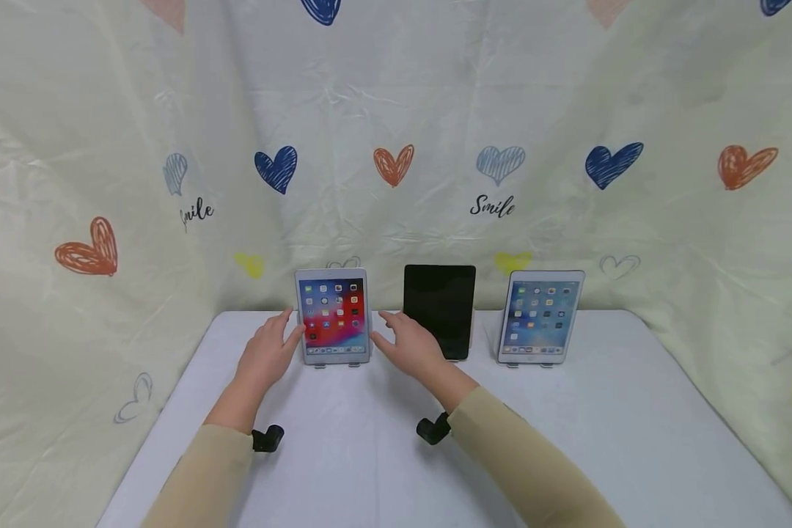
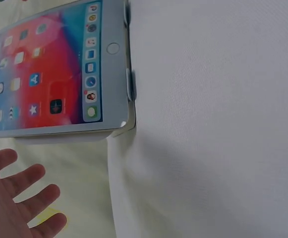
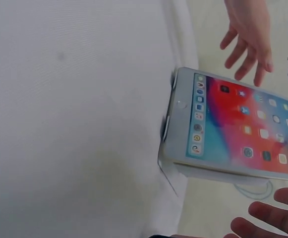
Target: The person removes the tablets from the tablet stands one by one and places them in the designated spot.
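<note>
A white-framed tablet (image 1: pixel 333 315) with a lit red-and-blue home screen leans upright on a stand at the table's back left. Its lower edge rests on two small stand tabs. My left hand (image 1: pixel 264 354) is at its left side, fingers spread and thumb near the edge. On the other side is my right hand (image 1: pixel 414 346), its fingers apart and its thumb close to the right edge. In the right wrist view, the tablet (image 3: pixel 243 124) stands between both hands; its home button faces the table. Whether either thumb touches it, I cannot tell.
A tablet with a dark screen (image 1: pixel 439 308) stands just behind my right hand. Farther right, another white tablet (image 1: pixel 541 317) leans on its stand with a blue home screen lit. A white cloth covers the table (image 1: pixel 343 455), and a heart-printed curtain (image 1: pixel 396 95) hangs behind.
</note>
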A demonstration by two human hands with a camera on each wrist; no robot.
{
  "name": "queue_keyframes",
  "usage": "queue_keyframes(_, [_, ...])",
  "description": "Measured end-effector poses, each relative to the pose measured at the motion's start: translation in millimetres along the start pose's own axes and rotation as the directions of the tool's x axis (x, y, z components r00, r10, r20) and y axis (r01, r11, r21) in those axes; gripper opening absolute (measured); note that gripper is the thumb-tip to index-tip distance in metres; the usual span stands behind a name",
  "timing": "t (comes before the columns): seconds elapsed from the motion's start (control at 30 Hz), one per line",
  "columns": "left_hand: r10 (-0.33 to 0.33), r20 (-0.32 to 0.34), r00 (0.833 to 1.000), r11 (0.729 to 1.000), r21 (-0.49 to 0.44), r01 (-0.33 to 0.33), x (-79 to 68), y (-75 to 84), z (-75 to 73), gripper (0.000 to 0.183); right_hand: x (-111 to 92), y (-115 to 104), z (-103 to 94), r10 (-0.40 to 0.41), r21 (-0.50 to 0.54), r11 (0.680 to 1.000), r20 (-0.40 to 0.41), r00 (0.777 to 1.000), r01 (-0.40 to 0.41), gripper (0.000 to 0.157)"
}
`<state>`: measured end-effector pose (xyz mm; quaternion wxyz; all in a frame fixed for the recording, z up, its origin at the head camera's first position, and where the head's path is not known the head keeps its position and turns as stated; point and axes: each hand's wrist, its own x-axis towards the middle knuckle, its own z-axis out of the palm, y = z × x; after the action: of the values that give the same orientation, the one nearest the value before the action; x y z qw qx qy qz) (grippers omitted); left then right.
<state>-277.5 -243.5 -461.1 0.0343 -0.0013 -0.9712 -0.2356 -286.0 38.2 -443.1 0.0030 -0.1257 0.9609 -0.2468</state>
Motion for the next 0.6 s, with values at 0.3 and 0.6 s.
queue_keyframes(0.3, [-0.019, 0.021, 1.0, 1.0, 0.011, 0.019, 9.4, 2.0, -1.4, 0.073, 14, -11, 1.2, 0.04, 0.038, 0.999, -0.002, 0.999, -0.039, 0.063])
queue_keyframes(0.6, [-0.002, 0.01, 1.0, 1.0, 0.01, 0.002, 18.4, 5.1, -6.3, 0.077, 25, -22, 0.3, 0.064, 0.085, 0.994, -0.001, 0.998, -0.064, 0.064])
